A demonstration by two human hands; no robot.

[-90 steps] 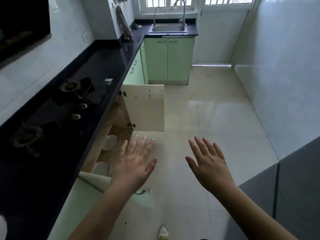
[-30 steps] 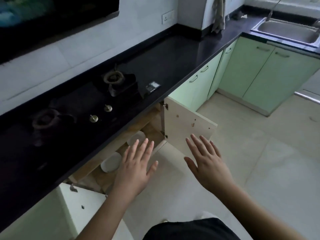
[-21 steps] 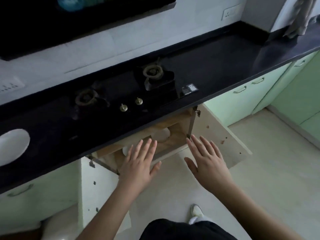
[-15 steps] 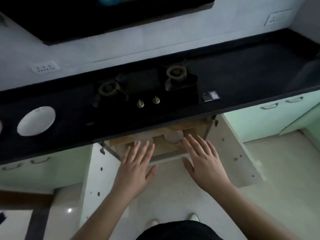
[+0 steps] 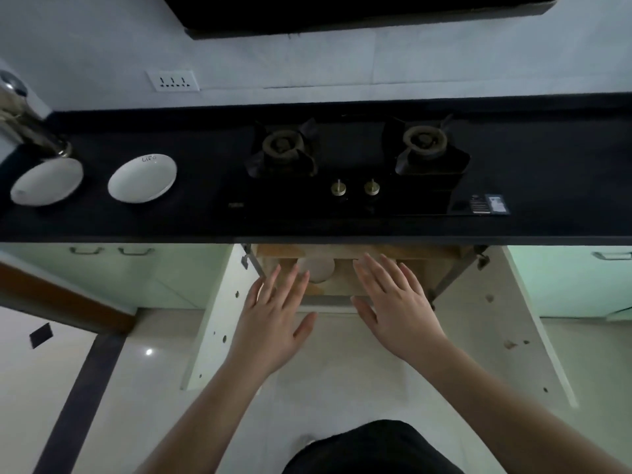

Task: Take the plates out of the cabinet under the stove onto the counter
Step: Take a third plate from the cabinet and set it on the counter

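Observation:
The cabinet (image 5: 420, 275) under the stove (image 5: 355, 165) stands open, both doors swung out. A white plate (image 5: 319, 268) lies on its wooden shelf, partly hidden under the counter edge. My left hand (image 5: 277, 316) hovers flat with fingers spread, just in front of and left of that plate, holding nothing. My right hand (image 5: 393, 302) hovers flat at the shelf's front, empty too. Two white plates sit on the black counter (image 5: 205, 213) at the left: one plate (image 5: 142, 178) near the stove, another plate (image 5: 46, 181) farther left.
The open left door (image 5: 219, 316) and right door (image 5: 519, 323) flank my arms. A metal pot (image 5: 24, 124) stands at the counter's far left, next to the leftmost plate. A range hood (image 5: 359, 12) hangs above. Pale green cabinets (image 5: 574, 278) line both sides.
My view has swung left from down the kitchen to square onto the stove and open cabinet. Both hands stayed flat and empty, moving closer to the shelf. The counter plates came into sight.

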